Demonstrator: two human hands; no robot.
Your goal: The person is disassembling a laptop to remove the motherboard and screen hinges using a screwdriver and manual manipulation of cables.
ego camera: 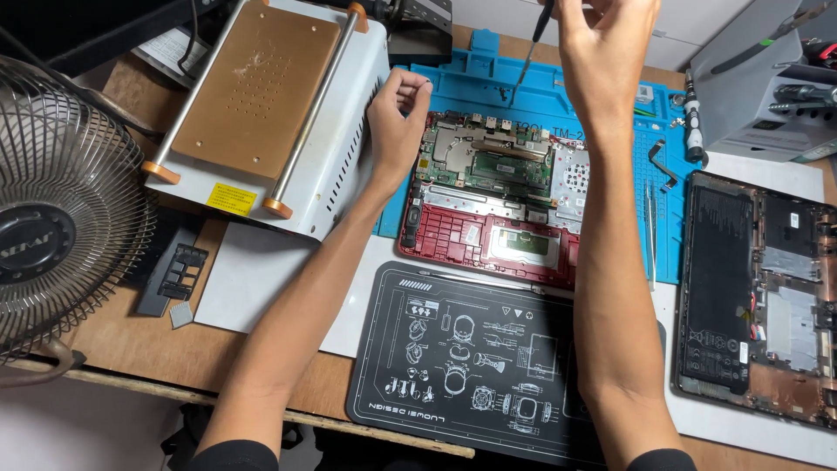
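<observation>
Screwdriver (530,52) up in the right hand (602,44), fingers pinched round its top, tip down at the rear edge of the opened red laptop (488,196) on the blue mat (453,83). Left hand (397,122) curled loosely at the laptop's left corner, and whether it holds anything small, can't tell. Best kept upright and square on the screw, I'd judge. Handle top is cut off by the frame; the screw itself is too small to see

Wooden bench (131,344) — fan (61,209), white sheet (253,279), black mat (471,358).
</observation>
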